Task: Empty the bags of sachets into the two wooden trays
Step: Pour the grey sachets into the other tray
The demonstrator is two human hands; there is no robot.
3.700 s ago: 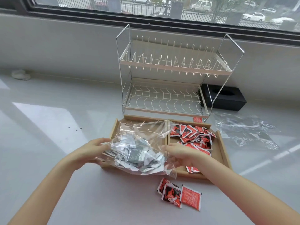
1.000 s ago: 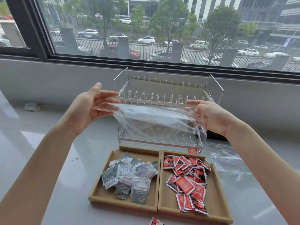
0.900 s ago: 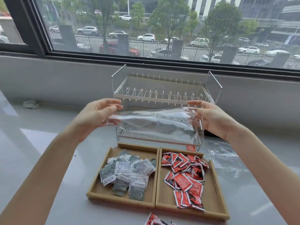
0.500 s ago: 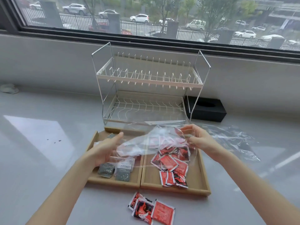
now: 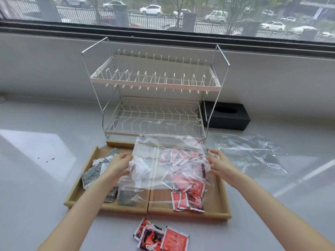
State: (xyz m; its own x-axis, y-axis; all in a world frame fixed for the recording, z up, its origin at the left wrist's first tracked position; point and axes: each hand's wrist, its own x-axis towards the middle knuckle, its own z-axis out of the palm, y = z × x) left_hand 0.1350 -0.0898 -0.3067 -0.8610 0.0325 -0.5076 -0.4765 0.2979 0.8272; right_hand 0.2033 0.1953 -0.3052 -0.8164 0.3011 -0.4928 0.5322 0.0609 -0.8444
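Two wooden trays sit side by side in front of me. The left tray [image 5: 75, 193] holds grey and white sachets [image 5: 90, 175]. The right tray [image 5: 223, 201] holds red sachets [image 5: 188, 195]. A clear empty plastic bag [image 5: 163, 151] is stretched flat low over both trays. My left hand [image 5: 118, 165] pinches its left edge and my right hand [image 5: 220, 164] pinches its right edge. The sachets show through the plastic.
Three red sachets [image 5: 159, 238] lie on the counter in front of the trays. Another empty clear bag [image 5: 253, 153] lies crumpled to the right. A two-tier wire dish rack [image 5: 155, 86] stands just behind the trays, a black box [image 5: 226, 117] beside it.
The bag held grey sachets over the left tray; they now lie in that tray. My hands raised the empty bag high, then brought it down over the trays.
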